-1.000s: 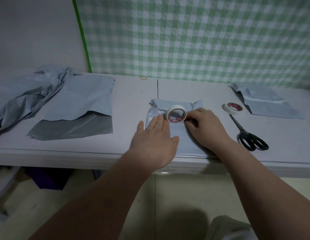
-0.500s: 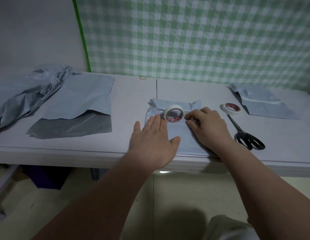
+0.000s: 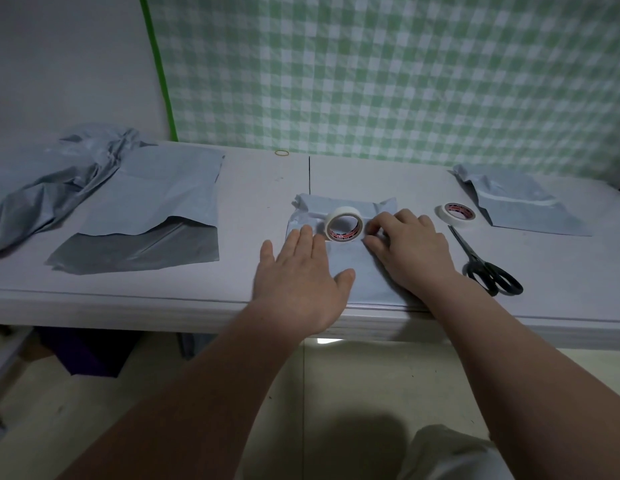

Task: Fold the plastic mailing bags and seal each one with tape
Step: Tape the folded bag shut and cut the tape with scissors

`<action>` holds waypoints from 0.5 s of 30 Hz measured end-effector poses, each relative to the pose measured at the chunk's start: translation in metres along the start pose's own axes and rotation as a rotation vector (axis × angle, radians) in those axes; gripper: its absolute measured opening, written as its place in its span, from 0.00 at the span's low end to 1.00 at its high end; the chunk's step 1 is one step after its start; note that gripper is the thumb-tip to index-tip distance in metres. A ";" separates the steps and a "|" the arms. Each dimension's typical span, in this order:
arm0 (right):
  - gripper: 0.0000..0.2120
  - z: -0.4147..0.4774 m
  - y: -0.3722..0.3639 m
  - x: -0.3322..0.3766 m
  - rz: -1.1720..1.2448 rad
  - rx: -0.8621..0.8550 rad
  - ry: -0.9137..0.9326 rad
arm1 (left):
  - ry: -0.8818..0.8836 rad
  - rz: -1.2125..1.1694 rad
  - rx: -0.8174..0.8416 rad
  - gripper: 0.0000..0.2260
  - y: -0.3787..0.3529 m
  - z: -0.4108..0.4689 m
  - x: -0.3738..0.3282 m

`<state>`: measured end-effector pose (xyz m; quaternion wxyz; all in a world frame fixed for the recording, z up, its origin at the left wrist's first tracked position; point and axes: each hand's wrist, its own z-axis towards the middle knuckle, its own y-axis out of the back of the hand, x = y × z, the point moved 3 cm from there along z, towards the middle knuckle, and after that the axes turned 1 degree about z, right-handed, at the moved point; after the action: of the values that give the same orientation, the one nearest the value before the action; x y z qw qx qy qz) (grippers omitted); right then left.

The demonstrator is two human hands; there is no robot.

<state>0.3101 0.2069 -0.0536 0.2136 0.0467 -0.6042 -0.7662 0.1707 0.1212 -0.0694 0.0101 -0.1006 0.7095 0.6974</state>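
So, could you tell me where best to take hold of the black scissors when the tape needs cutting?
Grip the scissors by the black handle loops, coming from the near table edge. They lie flat and closed, loops toward the person and blades pointing away toward the flat tape roll, so fingers meet the loops first.

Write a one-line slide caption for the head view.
Left hand flat on a folded grey mailing bag; right hand, fingers curled, touches the upright tape roll standing on it.
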 end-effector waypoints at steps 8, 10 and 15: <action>0.13 0.005 0.013 0.020 0.140 -0.067 -0.040 | -0.012 0.037 0.031 0.33 0.002 -0.001 -0.001; 0.12 0.005 0.010 0.029 0.452 0.005 -0.135 | -0.015 0.046 0.024 0.34 0.001 -0.001 -0.002; 0.07 0.009 -0.001 0.033 0.638 -0.021 -0.221 | -0.006 0.053 0.029 0.35 -0.001 0.000 -0.002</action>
<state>0.2767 0.2027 -0.0461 0.3765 -0.2303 -0.6000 -0.6672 0.1729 0.1218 -0.0698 -0.0048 -0.0797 0.7220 0.6872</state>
